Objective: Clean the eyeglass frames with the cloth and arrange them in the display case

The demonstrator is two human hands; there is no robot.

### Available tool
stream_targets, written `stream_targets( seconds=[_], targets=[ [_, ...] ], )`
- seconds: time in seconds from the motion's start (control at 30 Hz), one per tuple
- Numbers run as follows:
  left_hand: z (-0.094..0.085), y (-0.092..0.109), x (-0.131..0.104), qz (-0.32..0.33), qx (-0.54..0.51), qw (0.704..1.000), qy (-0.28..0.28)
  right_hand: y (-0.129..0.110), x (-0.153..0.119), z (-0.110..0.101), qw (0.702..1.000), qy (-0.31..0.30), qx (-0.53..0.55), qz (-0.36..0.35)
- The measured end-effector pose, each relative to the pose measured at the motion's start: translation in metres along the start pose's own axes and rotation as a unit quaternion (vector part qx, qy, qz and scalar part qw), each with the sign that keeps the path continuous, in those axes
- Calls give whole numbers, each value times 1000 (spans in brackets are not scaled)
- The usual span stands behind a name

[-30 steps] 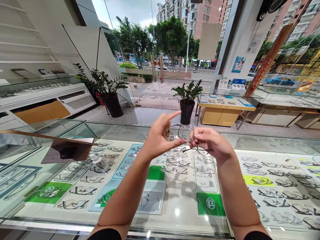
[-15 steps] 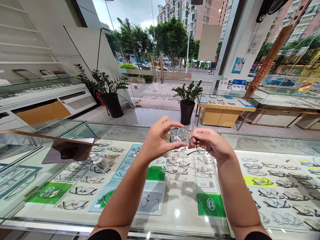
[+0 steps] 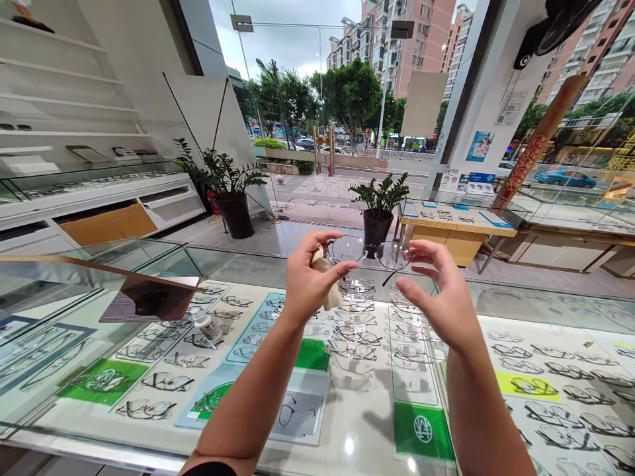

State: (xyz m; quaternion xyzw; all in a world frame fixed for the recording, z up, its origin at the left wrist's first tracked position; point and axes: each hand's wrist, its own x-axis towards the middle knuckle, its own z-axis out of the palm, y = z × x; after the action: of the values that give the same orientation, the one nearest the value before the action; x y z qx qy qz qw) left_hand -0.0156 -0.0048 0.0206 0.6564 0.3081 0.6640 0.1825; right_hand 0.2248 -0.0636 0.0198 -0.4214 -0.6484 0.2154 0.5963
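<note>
A pair of thin-rimmed eyeglasses [image 3: 371, 251] is held up above the counter, lenses upright and one dark temple slanting down toward me. My left hand [image 3: 315, 277] grips the left lens end between thumb and index finger. A pale cloth [image 3: 331, 291] is bunched in that same hand and hangs below the palm. Beside the other lens is my right hand [image 3: 439, 291], thumb and fingers spread apart. Its index fingertip is at the frame's right edge; whether it touches cannot be made out.
Below my hands, a glass display counter [image 3: 362, 410] holds rows of eyeglasses and green cards [image 3: 423, 430]. A small white bottle [image 3: 206, 325] and a mirror-like panel [image 3: 143, 301] stand on the left. Potted plants [image 3: 377, 228] stand beyond, before the glass doors.
The eyeglasses have turned, so both lenses now spread level between my hands. My right hand has gone from pinching the frame to fingers apart, farther right. The view has tilted up slightly.
</note>
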Motion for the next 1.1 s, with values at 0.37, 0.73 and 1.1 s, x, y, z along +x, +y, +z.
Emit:
stream_targets(
  seconds=[0.37, 0.73, 1.1],
  targets=[
    [6, 10, -6, -20, 6, 999, 28, -9, -12, 26, 983, 124, -106, -88],
    [13, 17, -14, -5, 19, 999, 32, -9, -12, 28, 976, 154, -122, -90],
    [17, 14, -16, 32, 52, 998, 24, -8, -10, 28, 961, 173, -191, -104]
  ],
)
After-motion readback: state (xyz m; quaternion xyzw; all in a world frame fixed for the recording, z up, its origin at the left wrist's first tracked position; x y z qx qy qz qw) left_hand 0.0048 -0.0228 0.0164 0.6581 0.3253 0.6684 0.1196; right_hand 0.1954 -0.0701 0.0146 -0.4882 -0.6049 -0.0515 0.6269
